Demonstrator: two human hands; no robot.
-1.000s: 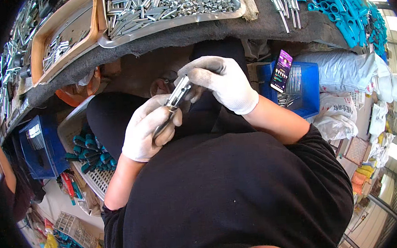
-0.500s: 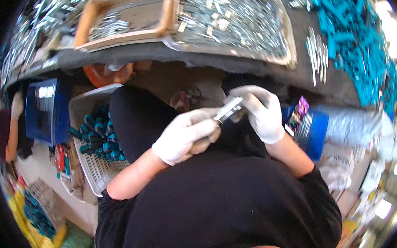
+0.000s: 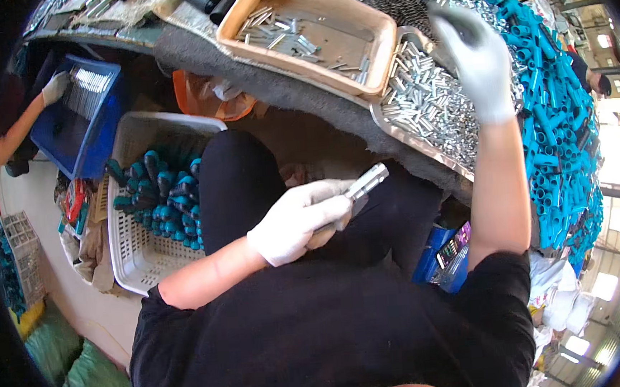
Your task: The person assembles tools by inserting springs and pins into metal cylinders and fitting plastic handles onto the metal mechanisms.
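Observation:
My white-gloved left hand [image 3: 301,223] is closed round a short silver metal part [image 3: 368,180] above my lap. The part's slotted, cylindrical end sticks out past the fingers, tilted up to the right; its other end is hidden in the glove. My gloved right hand [image 3: 485,70] is stretched out over the bench, at the edge of a pile of dark coiled springs [image 3: 394,4] and above small silver metal tubes [image 3: 418,89]. Its fingertips are blurred and partly hidden, so I cannot make out anything in them.
A tan tray [image 3: 309,75] holds scattered silver pins. Teal plastic tubes [image 3: 554,133] heap up at the right. Left of my leg stands a white basket [image 3: 143,270] of teal-and-black handles [image 3: 170,196]. A co-worker's gloved hand [image 3: 56,87] is at a blue bin [image 3: 70,149].
My right hand has left the metal part and moved up and right to the bench. The left hand keeps the part. The view has turned toward the right.

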